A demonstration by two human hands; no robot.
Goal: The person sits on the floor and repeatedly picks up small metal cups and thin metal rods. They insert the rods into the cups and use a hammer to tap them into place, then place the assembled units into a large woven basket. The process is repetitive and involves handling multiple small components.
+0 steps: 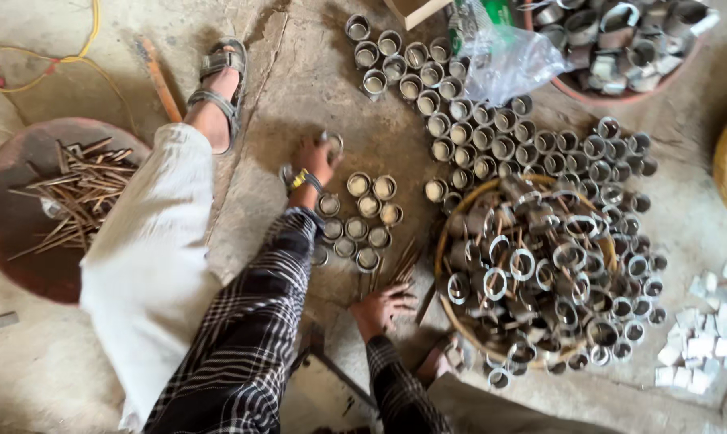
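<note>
My left hand [314,158], with a yellow bracelet on the wrist, is stretched forward and holds a small round metal cup [332,142] just above the concrete floor. Just to its right and nearer me a small cluster of the same metal cups [365,219] stands upright on the floor. My right hand [382,309] is nearer to me, fingers spread on the floor, touching a bundle of thin brown rods [398,267] that lies below the cluster. It grips nothing that I can see.
A woven basket [445,241] heaped with metal rings sits right of my right hand. Rows of cups [476,128] fill the floor beyond it. A round pan [18,217] of rusty rods lies at left, beside my white-trousered leg [151,265]. White blocks [701,341] lie at right.
</note>
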